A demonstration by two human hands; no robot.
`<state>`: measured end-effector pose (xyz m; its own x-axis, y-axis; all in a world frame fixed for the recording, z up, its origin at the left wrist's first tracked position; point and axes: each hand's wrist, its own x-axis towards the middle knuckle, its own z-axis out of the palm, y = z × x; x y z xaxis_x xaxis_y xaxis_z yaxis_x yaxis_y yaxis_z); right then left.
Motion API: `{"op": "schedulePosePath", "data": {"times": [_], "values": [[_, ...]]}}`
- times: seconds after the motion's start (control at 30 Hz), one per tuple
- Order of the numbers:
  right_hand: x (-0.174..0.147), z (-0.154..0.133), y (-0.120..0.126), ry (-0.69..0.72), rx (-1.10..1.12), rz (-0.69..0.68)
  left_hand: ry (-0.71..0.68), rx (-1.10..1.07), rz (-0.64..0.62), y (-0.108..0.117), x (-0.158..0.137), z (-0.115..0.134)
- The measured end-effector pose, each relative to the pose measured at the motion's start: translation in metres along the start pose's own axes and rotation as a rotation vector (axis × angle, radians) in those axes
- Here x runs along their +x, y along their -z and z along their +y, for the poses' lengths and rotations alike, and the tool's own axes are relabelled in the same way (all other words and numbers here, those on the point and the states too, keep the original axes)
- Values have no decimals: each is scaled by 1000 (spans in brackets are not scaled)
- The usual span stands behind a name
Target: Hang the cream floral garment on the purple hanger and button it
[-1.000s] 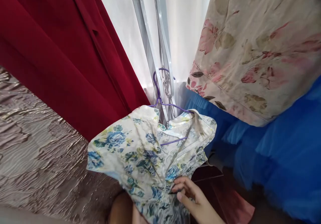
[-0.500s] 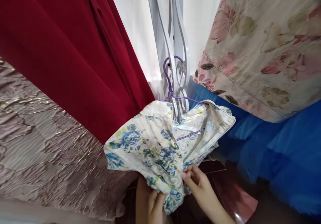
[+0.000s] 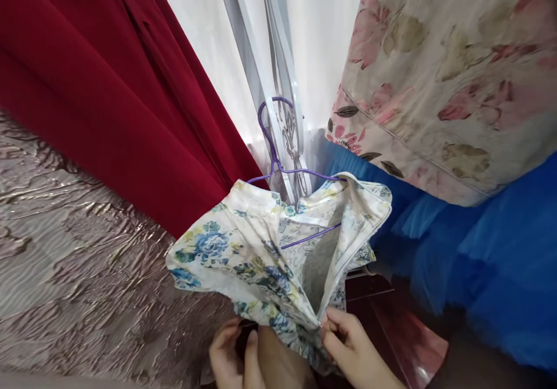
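A white garment with blue and yellow flowers (image 3: 209, 244) hangs on a purple wire hanger (image 3: 274, 151). Its neck opening gapes in a deep V, with the lining and the hanger's lower bar showing inside. At the bottom of that V, my right hand (image 3: 361, 351) pinches the edge of the cloth between thumb and fingers. My left hand (image 3: 237, 357) is below the garment's left side, thumb and fingers apart, with nothing seen between them. The garment's lower part is partly hidden behind my right hand and the picture's bottom edge.
White metal bars with scrollwork (image 3: 289, 128) stand behind the hanger. A red cloth (image 3: 143, 104) hangs at left above a crinkled mauve surface (image 3: 108, 284). On the right are a pink-flowered cloth (image 3: 418, 81) and blue tulle (image 3: 487, 261). Dark red tiles (image 3: 391, 319) show below.
My left hand has let go of the garment's lower edge and moved left, its fingers spreading. The right hand has pulled the cloth downward, stretching the V opening longer. The view has shifted slightly.
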<state>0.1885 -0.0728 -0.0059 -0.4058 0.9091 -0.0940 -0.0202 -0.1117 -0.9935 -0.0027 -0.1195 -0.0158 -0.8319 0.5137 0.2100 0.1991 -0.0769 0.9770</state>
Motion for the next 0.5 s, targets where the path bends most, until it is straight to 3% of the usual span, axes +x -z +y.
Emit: {"op": "schedulePosePath", "data": {"times": [0.03, 0.1, 0.23, 0.33, 0.4, 0.5], "values": [[-3, -2, 3, -3, -1, -9, -123, 19, 6, -3, -5, 4], [-6, -5, 9, -7, 17, -9, -250, 68, -130, -14, -21, 12], [-13, -6, 13, -18, 172, 2, -177, 158, -550, -44, -60, 18], [-24, -4, 11, -38, 257, 60, -92, 147, -579, -56, -76, 16], [-32, -6, 9, -60, 284, 92, -74, 154, -576, -58, -78, 13], [-35, -15, 6, -77, 293, 103, -87, 129, -668, -58, -74, 13]]}}
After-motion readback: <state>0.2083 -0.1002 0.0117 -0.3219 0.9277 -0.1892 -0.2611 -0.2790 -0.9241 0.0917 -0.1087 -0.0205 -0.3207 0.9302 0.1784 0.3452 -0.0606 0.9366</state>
